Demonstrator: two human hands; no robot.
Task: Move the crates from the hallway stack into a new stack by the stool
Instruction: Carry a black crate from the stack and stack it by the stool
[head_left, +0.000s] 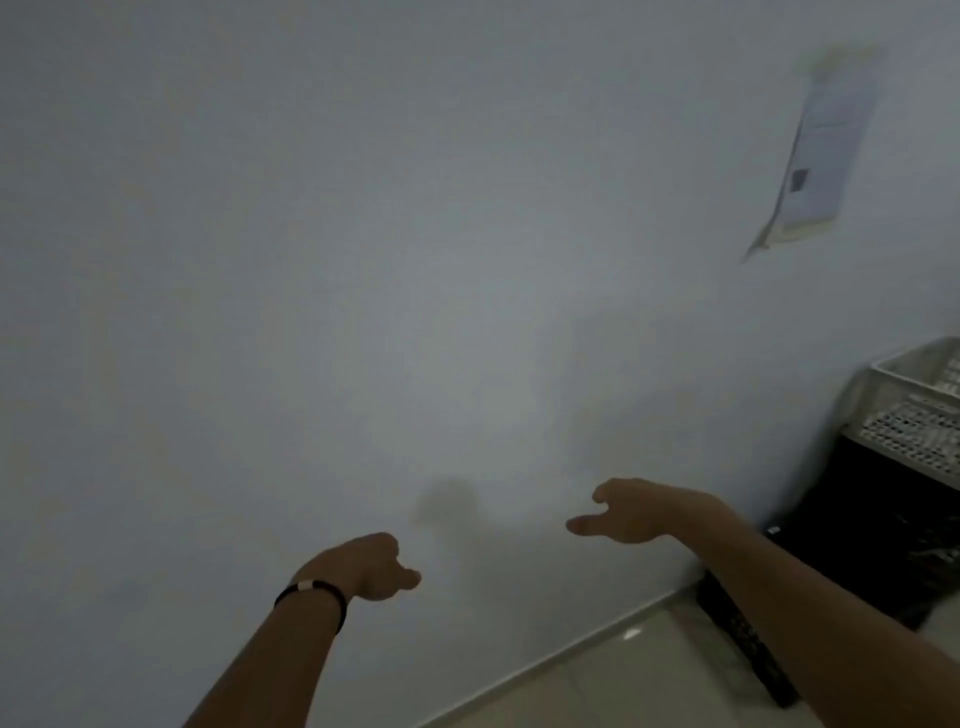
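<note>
Both hands are out in front of a plain white wall (363, 260) and neither one is carrying anything. The left hand (371, 566) has a black wristband (311, 595) on the wrist, and its fingers look loosely curled, nothing in them. The right hand (631, 512) is a bit higher and further right, fingers relaxed and spread a little, also empty.

The crates are over at the far right edge of the floor (613, 670), right up against the wall: a pale perforated crate (919, 410) sits on top of a black crate (878, 530). Both run off frame, so I can't tell how tall the pile goes. The right forearm passes in front of the black one's lower corner.

There's a sheet of paper (826, 150) stuck on the wall up top right, too blurry to read.
</note>
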